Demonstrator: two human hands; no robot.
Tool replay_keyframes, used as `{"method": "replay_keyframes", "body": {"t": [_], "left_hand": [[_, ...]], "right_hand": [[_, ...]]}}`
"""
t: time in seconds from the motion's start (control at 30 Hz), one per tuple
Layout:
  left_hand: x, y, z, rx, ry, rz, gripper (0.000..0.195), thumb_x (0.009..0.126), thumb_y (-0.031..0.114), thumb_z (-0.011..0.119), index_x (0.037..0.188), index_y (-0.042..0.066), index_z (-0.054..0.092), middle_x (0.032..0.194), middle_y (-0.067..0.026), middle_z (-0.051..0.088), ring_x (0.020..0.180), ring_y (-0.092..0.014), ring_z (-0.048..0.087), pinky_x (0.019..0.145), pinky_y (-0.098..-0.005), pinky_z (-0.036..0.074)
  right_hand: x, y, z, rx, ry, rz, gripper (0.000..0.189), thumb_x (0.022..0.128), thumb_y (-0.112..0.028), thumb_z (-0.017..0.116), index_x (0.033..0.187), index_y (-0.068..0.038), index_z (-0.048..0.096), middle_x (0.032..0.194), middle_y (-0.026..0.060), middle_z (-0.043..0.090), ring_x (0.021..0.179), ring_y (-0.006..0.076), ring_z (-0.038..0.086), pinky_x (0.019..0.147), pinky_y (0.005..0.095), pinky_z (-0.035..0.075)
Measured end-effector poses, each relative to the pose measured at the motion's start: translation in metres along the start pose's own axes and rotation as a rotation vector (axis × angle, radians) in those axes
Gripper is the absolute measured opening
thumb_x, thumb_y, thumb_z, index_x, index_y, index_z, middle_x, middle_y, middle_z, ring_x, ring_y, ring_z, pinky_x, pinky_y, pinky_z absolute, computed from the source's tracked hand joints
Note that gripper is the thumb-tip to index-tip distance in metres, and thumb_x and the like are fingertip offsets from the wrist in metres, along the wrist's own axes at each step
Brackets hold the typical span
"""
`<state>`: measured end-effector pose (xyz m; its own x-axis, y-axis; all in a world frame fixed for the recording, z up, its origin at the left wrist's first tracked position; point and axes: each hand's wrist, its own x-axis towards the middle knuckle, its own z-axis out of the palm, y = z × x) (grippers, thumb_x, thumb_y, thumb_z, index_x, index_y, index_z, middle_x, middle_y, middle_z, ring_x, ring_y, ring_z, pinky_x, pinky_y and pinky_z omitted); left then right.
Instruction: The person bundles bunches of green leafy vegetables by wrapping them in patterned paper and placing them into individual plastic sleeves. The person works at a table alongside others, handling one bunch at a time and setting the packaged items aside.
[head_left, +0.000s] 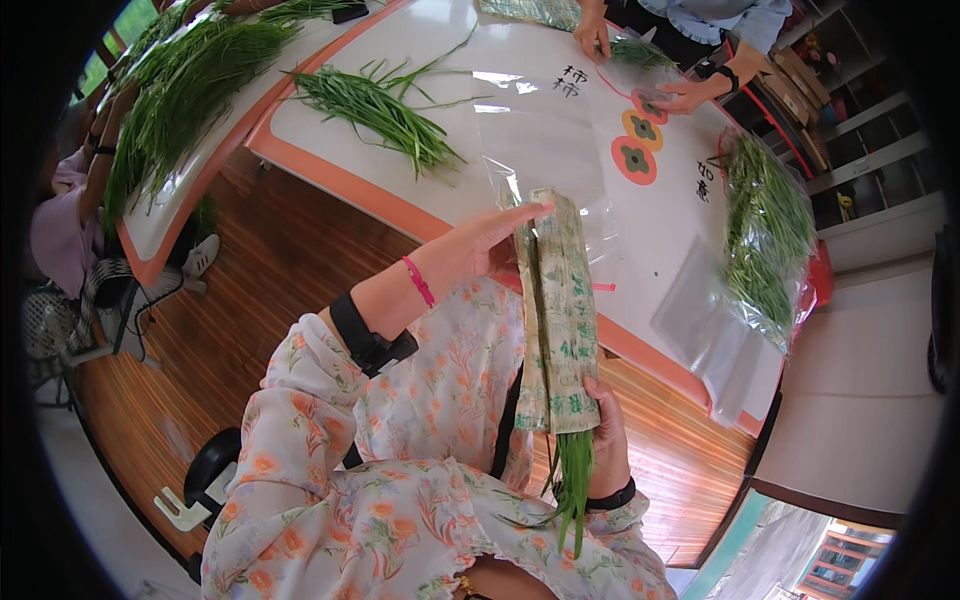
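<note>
A folded printed paper wrapper (566, 315) stands nearly upright before me, with long green leaves (576, 480) hanging from its lower end. My left hand (499, 236) grips its upper part, fingers stretched along the top edge. Near the bottom, my right hand (609, 435) holds its right side, partly hidden behind the wrapper and leaves. Just beyond the wrapper, a clear plastic bag (536, 142) lies flat on the white table (450, 45). Loose green leaves (375, 116) lie in a bunch to the left of that bag.
A clear bag filled with green stalks (765, 240) lies at the right, beside empty plastic bags (697, 330). A co-worker's hands (686, 96) are at the far side. Another table at the left holds a large heap of leaves (187, 90), where other people's arms reach in.
</note>
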<state>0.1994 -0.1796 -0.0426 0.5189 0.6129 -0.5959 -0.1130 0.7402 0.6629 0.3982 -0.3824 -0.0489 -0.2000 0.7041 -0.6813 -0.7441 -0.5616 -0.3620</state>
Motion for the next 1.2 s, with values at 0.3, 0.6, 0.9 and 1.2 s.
{"method": "replay_keyframes", "body": {"t": [0.3,0.6,0.9,1.2], "left_hand": [[0.014,0.001,0.001,-0.365,-0.158,0.008,0.05,0.077,0.033,0.072,0.113,0.003,0.054,0.103,-0.0115,0.063,0.089,-0.022,0.063,0.079,-0.0378,0.053],[-0.002,0.004,-0.018,-0.296,-0.205,-0.024,0.047,0.082,0.031,0.065,0.116,0.002,0.052,0.104,-0.0098,0.063,0.09,-0.023,0.063,0.082,-0.0353,0.052],[-0.013,-0.003,-0.031,-0.662,-0.577,0.083,0.06,0.087,0.05,0.052,0.125,0.004,0.047,0.119,-0.0137,0.056,0.106,-0.026,0.057,0.095,-0.0413,0.043],[-0.002,-0.018,-0.04,-0.553,-0.528,0.02,0.062,0.086,0.048,0.052,0.126,0.001,0.046,0.119,-0.0129,0.056,0.103,-0.024,0.058,0.089,-0.0397,0.047]], "right_hand": [[0.011,-0.01,0.018,-0.083,-0.056,0.083,0.057,0.074,-0.022,0.071,0.122,-0.001,0.049,0.109,0.0125,0.062,0.096,0.025,0.062,0.08,0.0385,0.054],[0.019,-0.017,0.065,-0.185,0.079,0.027,0.058,0.075,-0.024,0.069,0.124,-0.002,0.047,0.11,0.0132,0.061,0.095,0.0263,0.062,0.08,0.0428,0.053],[0.031,-0.001,0.088,-0.048,-0.04,0.065,0.054,0.079,-0.026,0.066,0.122,0.001,0.047,0.107,0.015,0.061,0.092,0.0272,0.063,0.074,0.0437,0.056],[0.041,-0.005,0.096,-0.194,0.072,-0.098,0.048,0.085,-0.024,0.06,0.121,0.004,0.048,0.109,0.0134,0.061,0.094,0.0224,0.063,0.082,0.036,0.052]]}}
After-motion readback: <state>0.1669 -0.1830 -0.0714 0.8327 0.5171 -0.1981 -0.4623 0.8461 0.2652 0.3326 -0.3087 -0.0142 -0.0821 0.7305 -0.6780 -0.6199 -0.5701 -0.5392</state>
